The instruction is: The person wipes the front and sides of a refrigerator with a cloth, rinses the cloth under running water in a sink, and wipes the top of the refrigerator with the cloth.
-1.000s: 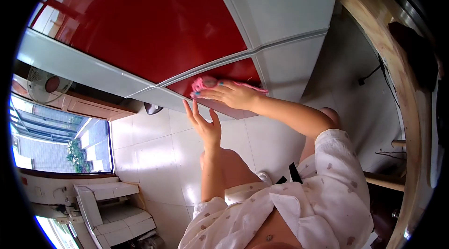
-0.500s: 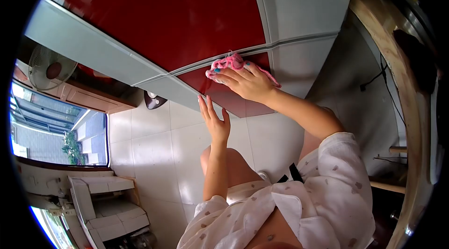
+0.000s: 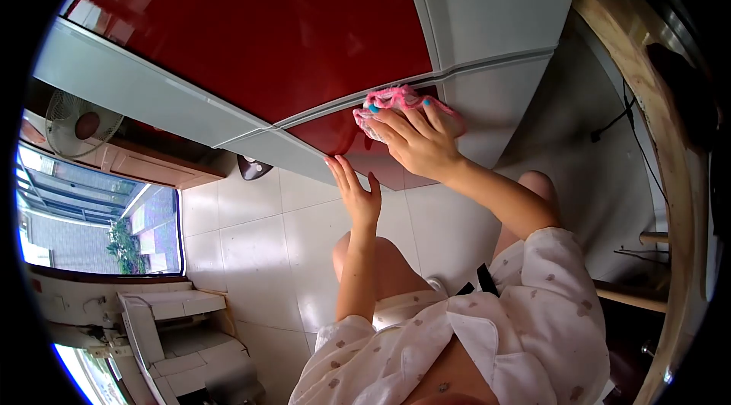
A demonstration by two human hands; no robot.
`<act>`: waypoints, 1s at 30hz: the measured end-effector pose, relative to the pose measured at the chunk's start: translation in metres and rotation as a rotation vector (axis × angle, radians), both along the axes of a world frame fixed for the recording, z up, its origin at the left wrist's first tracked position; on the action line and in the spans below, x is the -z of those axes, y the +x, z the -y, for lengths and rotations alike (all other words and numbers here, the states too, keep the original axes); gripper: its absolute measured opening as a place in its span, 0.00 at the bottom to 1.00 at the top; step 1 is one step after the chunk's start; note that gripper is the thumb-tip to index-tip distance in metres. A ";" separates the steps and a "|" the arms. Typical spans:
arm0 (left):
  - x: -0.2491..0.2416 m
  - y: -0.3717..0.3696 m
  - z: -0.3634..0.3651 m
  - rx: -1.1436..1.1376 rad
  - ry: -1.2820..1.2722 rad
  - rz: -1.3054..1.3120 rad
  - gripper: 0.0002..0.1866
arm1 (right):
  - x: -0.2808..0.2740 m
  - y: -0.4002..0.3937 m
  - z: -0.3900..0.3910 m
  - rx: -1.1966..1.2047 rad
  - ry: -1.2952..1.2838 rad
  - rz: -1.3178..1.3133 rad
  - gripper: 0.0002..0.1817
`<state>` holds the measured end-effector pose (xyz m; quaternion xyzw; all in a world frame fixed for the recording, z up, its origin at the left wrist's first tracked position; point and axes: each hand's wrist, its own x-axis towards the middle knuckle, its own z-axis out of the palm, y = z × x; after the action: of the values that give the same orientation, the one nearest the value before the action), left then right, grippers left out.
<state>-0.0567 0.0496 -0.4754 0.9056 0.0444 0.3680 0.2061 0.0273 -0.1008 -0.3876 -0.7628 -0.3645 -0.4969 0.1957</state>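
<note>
A glossy red and grey refrigerator [image 3: 266, 32] fills the upper part of the view, with a seam between its upper and lower doors. My right hand [image 3: 422, 145] presses a pink and white cloth [image 3: 396, 97] flat against the lower red door, just below the seam. Its fingers are spread over the cloth, and the blue nails show. Fingers extended, my left hand [image 3: 356, 196] rests its fingertips at the lower door's left edge. It holds nothing.
A white fan [image 3: 82, 123] stands at the left by a wooden cabinet [image 3: 152, 164]. Light tiles [image 3: 251, 253] cover the floor. A wooden frame [image 3: 681, 169] runs down the right side, with a black cable [image 3: 642, 148] beside it. Cardboard boxes [image 3: 194, 363] are at the lower left.
My right hand and the cloth have moved right along the lower door, and the cloth is more spread out. My left hand has shifted slightly right with the view.
</note>
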 end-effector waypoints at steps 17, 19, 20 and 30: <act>-0.004 -0.001 -0.001 0.004 -0.048 -0.031 0.36 | -0.012 0.008 -0.025 -0.100 -0.250 0.073 0.21; -0.005 -0.004 -0.001 0.001 -0.050 -0.058 0.36 | -0.002 0.005 -0.002 -0.059 -0.252 -0.094 0.22; -0.007 -0.004 -0.001 0.018 -0.057 -0.040 0.36 | -0.005 0.002 0.019 -0.026 -0.266 -0.166 0.22; -0.004 -0.006 -0.002 0.007 -0.071 -0.063 0.35 | -0.018 -0.002 -0.052 -0.200 -0.124 0.031 0.23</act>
<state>-0.0627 0.0519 -0.4718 0.9091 0.0607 0.3365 0.2380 0.0255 -0.0488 -0.3700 -0.7255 -0.4718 -0.4633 0.1908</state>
